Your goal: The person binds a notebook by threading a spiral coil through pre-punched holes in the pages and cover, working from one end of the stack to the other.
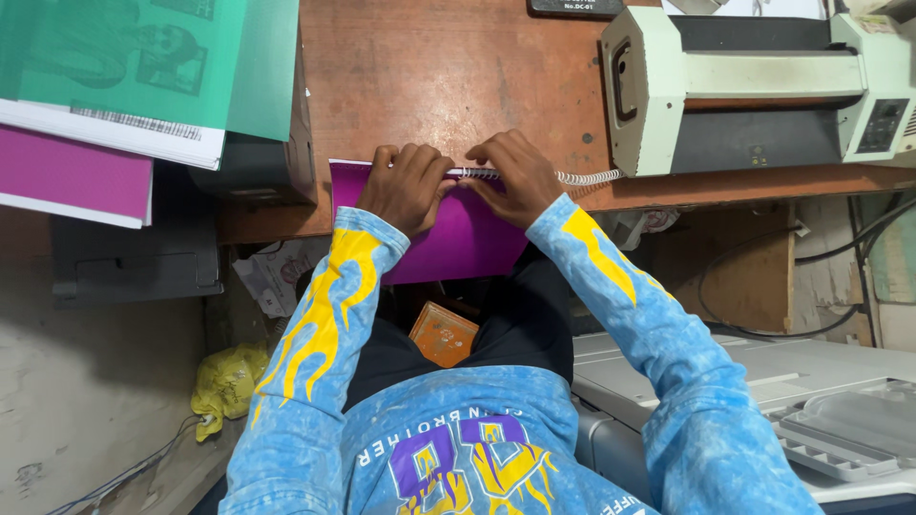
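Blue sleeves with yellow flame marks fill the bottom of my view, running up from the chest to both hands at the edge of a worn wooden table (pixel 448 67). From here I see the left hand (pixel 405 186) lying knuckles-up on a purple booklet (pixel 458 238), its fingers curled and pressed together along the booklet's top edge. My right hand (pixel 515 176) sits just beside it, touching it or nearly so, fingers bunched over a white spiral coil (pixel 582 177). I think the fingertips pinch the coil against the booklet's edge, though the knuckles hide the contact. That coil runs along the top edge under both hands and sticks out to the right, toward a cream laminating machine (pixel 754 91) standing on the table. About half of the booklet hangs off the table's near edge, over the lap. On the left, 2 green sheets (pixel 143 57) lie on a stack above a magenta cover (pixel 67 176). Below the table I see an orange box (pixel 444 334) between the knees and a crumpled yellow bag (pixel 224 381) on the floor.
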